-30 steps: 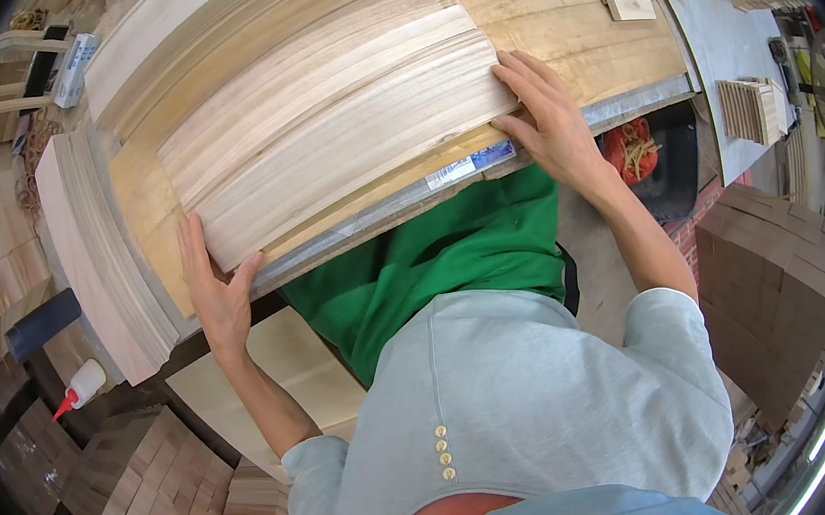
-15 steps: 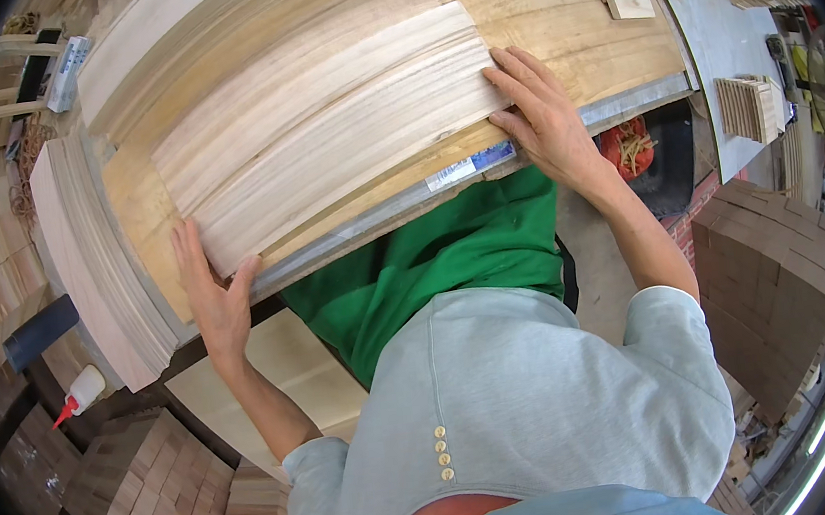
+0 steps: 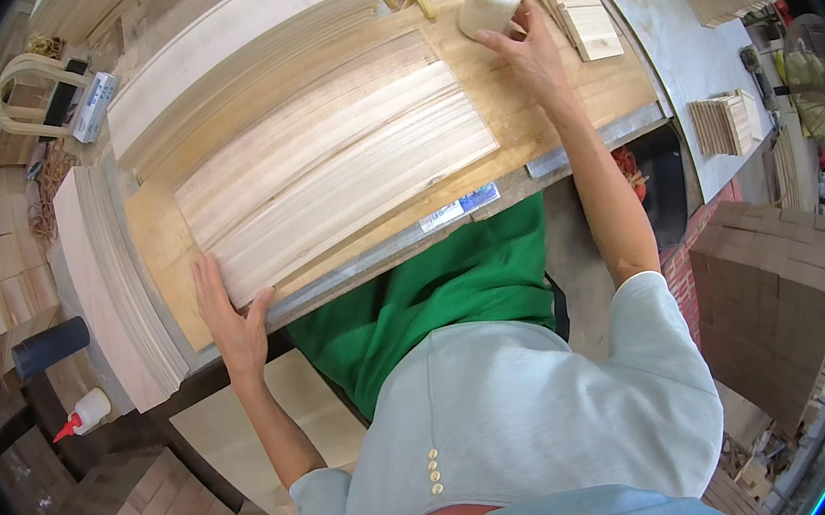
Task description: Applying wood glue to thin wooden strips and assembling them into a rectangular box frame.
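Observation:
A white glue bottle (image 3: 487,8) with a red nozzle stands on the wooden work board (image 3: 505,87) toward the far right. Around its near right side, the thumb and fingers of my right hand (image 3: 526,49) are closed. Pale wooden boards (image 3: 342,164) lie stacked flat in front of me, their grain running left to right. At the near left corner of these boards rests my left hand (image 3: 230,312), its fingers straight along the edge and its thumb apart. Small wooden slats (image 3: 592,27) lie just right of the glue bottle.
Taller stacks of boards flank the work board at the far side (image 3: 240,54) and on the left (image 3: 108,279). A second glue bottle (image 3: 90,409) lies at the lower left beside a dark cylinder (image 3: 50,346). Wood blocks (image 3: 720,125) stand on a grey table at right.
My right hand has left the boards' right edge and reached away to the glue bottle, now in its grasp. My left hand stays at the boards' left corner. The view has shifted slightly.

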Motion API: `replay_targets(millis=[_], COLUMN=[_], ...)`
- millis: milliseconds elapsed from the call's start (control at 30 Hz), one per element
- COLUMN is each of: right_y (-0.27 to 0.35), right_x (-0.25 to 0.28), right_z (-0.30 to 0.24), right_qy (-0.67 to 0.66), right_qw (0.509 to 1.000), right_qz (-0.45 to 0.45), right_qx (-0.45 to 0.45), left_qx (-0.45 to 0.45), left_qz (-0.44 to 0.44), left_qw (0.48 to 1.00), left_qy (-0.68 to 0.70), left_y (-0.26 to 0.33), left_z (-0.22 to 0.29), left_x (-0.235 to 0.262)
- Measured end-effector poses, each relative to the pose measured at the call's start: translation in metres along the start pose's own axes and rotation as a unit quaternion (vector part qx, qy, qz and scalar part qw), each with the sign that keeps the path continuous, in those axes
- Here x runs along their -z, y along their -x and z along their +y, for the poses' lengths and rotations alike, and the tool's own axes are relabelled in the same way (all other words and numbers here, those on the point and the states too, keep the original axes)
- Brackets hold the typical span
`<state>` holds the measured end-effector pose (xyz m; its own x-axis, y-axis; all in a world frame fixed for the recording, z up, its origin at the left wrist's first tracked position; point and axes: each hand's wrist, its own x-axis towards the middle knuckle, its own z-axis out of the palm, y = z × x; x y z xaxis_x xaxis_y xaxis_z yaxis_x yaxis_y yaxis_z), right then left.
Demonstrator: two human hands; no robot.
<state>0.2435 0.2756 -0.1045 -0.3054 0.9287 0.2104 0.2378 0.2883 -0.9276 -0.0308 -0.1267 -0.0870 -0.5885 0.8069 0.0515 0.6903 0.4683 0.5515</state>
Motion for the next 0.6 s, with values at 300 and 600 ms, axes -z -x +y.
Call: replay_targets(millis=[300, 600], right_y=[-0.013, 0.088], right_x=[-0.006, -0.039], right_z=[-0.017, -0.144], right_qy=[-0.003, 0.100], right_qw=[1.000, 0.918], right_qz=[0.010, -0.353], right_qx=[-0.021, 0.149], left_qx=[-0.048, 0.039], left_qz=[0.112, -0.099], left_qw=[0.991, 0.763], left_qy=[0.051, 0.638], left_y=[0.005, -0.051], left_z=[0.037, 0.149], left_x=[0.017, -0.051])
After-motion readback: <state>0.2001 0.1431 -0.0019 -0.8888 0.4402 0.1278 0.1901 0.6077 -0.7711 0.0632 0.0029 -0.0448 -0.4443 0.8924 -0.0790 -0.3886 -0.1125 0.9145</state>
